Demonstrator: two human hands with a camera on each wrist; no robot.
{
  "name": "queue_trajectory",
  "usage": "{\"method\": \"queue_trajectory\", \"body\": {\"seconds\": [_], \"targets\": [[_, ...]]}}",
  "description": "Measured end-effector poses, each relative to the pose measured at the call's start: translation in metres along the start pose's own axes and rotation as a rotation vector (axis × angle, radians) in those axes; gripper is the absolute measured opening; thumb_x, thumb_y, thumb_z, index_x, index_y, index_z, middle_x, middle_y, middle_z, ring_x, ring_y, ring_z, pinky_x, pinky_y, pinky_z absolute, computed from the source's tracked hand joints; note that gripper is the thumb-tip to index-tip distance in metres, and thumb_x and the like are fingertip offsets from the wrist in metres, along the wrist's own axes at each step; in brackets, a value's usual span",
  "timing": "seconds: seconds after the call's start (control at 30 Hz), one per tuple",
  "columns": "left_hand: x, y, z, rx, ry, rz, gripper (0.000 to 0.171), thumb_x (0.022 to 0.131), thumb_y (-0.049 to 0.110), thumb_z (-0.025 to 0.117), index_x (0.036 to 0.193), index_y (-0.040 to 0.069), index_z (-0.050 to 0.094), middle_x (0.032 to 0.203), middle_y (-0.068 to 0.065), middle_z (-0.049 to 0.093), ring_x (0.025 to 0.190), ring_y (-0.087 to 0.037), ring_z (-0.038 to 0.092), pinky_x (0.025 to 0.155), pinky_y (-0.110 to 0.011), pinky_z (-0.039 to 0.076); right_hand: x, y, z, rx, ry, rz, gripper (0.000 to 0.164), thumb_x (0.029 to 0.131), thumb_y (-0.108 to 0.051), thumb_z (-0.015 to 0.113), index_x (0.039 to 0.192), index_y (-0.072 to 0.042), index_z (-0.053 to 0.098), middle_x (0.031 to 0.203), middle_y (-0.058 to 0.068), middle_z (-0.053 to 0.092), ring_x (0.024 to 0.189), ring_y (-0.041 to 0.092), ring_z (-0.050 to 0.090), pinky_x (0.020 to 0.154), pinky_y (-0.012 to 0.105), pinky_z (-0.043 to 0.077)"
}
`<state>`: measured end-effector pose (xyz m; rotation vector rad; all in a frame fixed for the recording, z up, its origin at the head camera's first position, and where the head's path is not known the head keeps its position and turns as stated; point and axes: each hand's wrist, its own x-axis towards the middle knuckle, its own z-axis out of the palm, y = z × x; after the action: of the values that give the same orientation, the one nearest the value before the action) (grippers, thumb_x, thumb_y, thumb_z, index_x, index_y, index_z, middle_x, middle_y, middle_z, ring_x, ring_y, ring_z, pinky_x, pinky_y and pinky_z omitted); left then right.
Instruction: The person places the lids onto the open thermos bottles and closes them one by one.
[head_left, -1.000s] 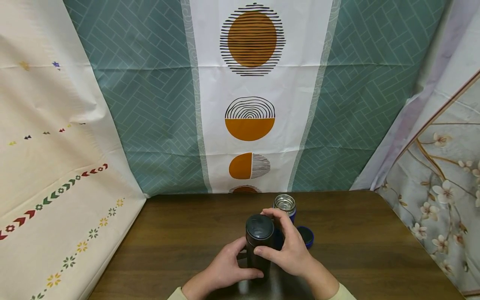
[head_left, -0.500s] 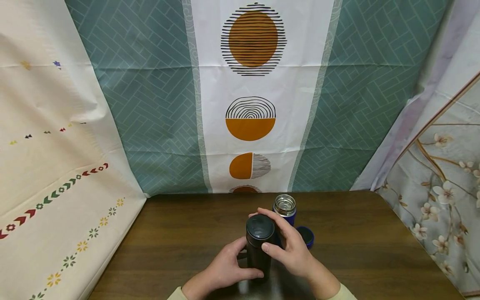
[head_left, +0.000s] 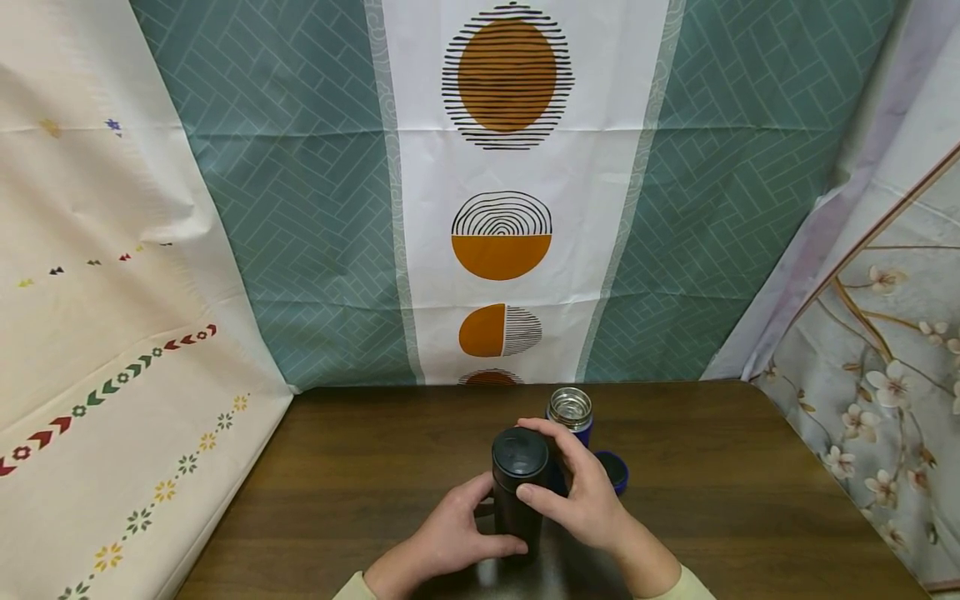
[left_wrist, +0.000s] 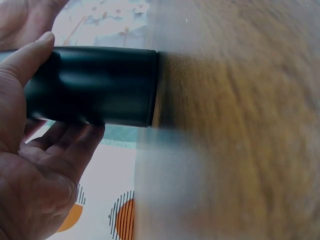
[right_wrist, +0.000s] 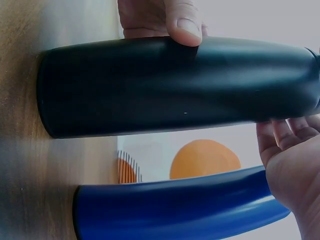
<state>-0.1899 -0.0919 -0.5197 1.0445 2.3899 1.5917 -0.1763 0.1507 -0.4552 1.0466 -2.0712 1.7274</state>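
A black thermos (head_left: 517, 521) with a dark lid (head_left: 521, 451) stands upright on the wooden table. My left hand (head_left: 465, 533) grips its body from the left, thumb across the front, as the left wrist view shows around the black thermos (left_wrist: 100, 87). The right hand (head_left: 588, 500) holds the thermos near its top, thumb in front just below the lid and fingers reaching behind. Fingertips of that right hand (right_wrist: 295, 155) meet the underside of the sideways-seen thermos (right_wrist: 175, 90). Whether the lid is loose cannot be told.
Behind the right hand stands a blue thermos (head_left: 582, 433) with an uncovered steel mouth; the right wrist view shows its blue body (right_wrist: 170, 210) close by. A blue-rimmed lid (head_left: 613, 472) lies to its right. Patterned cloths hang around the table (head_left: 360, 467).
The right fingers first shifted left around the back of the lid, then slightly back right; the right thumb moved a little up and right. The left hand and the black thermos stayed in place.
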Motion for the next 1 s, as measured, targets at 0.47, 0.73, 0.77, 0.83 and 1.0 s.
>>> {"method": "queue_trajectory", "body": {"seconds": [0.47,0.73,0.77,0.83,1.0], "targets": [[0.0013,0.0022,-0.0006,-0.016,-0.006,-0.032,0.074,0.088,0.034,0.099,0.152,0.033,0.061,0.136,0.010,0.072,0.128,-0.015,0.068,0.105,-0.042,0.059,0.0007,0.0009,-0.0001,-0.001,0.024,-0.001,0.073,0.091,0.006,0.083,0.155,-0.011,0.052,0.145,0.021,0.065,0.128,0.042,0.065,0.113,0.036,0.052],[0.0010,0.0016,0.0002,-0.007,0.000,-0.008,0.076,0.088,0.033,0.099,0.153,0.034,0.061,0.138,0.010,0.071,0.129,-0.015,0.068,0.105,-0.042,0.059,0.0009,0.0001,0.0009,-0.022,0.038,0.000,0.074,0.089,0.004,0.086,0.153,-0.011,0.052,0.144,0.019,0.065,0.126,0.042,0.065,0.114,0.037,0.050],[0.0010,0.0015,0.0003,-0.007,-0.001,-0.006,0.076,0.088,0.033,0.099,0.153,0.034,0.061,0.138,0.010,0.071,0.129,-0.015,0.068,0.105,-0.042,0.059,0.0009,0.0000,0.0012,-0.022,0.041,0.000,0.074,0.089,0.004,0.087,0.153,-0.011,0.052,0.143,0.020,0.065,0.126,0.042,0.065,0.114,0.037,0.049],[0.0010,0.0016,0.0004,-0.007,-0.001,-0.001,0.075,0.088,0.033,0.099,0.153,0.034,0.061,0.139,0.010,0.071,0.130,-0.015,0.067,0.105,-0.042,0.059,0.0008,0.0000,0.0018,-0.023,0.047,0.001,0.075,0.088,0.004,0.087,0.152,-0.011,0.053,0.142,0.021,0.065,0.125,0.041,0.065,0.114,0.037,0.049],[0.0004,0.0022,0.0003,-0.009,0.000,0.003,0.075,0.088,0.033,0.099,0.153,0.033,0.060,0.140,0.009,0.071,0.130,-0.015,0.067,0.106,-0.042,0.059,0.0005,0.0008,0.0036,-0.016,0.054,0.005,0.076,0.087,0.004,0.089,0.152,-0.011,0.052,0.140,0.018,0.066,0.126,0.035,0.064,0.113,0.036,0.048]]}}
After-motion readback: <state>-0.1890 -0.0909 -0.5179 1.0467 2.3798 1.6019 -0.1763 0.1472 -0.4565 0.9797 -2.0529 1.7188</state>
